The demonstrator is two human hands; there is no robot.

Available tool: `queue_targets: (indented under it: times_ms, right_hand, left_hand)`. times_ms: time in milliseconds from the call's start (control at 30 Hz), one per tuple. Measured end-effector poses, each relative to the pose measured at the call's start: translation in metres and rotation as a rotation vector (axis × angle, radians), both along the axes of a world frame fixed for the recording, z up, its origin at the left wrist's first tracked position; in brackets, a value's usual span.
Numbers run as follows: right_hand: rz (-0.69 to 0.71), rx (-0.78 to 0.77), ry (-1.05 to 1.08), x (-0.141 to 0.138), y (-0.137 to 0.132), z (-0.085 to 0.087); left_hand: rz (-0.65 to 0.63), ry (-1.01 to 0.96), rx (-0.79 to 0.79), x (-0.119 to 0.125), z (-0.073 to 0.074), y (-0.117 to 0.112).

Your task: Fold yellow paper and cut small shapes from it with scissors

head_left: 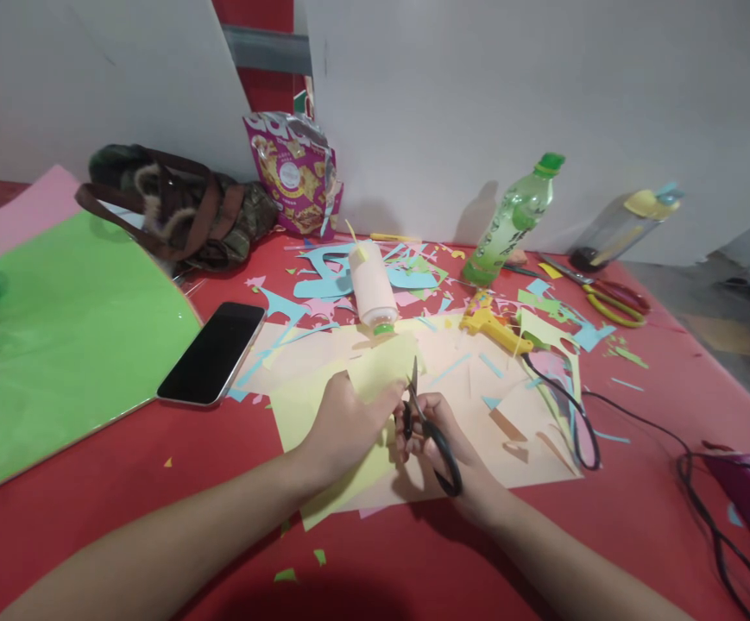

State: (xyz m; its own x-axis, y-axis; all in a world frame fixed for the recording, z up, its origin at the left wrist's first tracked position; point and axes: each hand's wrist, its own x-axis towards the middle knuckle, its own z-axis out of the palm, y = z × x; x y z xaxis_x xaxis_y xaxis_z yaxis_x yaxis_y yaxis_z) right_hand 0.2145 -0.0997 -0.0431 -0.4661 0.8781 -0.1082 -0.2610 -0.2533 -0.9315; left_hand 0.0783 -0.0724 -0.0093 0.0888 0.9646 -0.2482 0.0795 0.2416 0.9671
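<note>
My left hand pinches a piece of pale yellow paper, which rises above its thumb and fingers. Close beside it, my right hand is closed round a pair of black-handled scissors, the blades pointing up and away along the paper's right edge. Whether the blades touch the paper is hard to tell. Beneath both hands lie yellow and pale peach sheets. Just beyond them a bottle wrapped in peach paper lies on its side, its green cap toward me.
A yellow glue gun trails a black cord on the right. Behind stand a green drink bottle and a snack bag. Red-yellow scissors lie far right. A phone and green sheets are left. Paper scraps litter the red table.
</note>
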Motion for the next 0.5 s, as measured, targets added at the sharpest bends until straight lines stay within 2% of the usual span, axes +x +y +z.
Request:
queue_targets:
  times_ms: [300, 500]
  right_hand:
    - [-0.012, 0.013, -0.03, -0.0007, -0.0013, -0.0007]
    - [-0.003, 0.024, -0.028, -0.0016, -0.0006, 0.001]
  left_hand:
    - [0.014, -0.039, -0.021, 0.0022, -0.0032, -0.0026]
    - [0.028, -0.062, -0.064, 0.0036, 0.0, -0.0024]
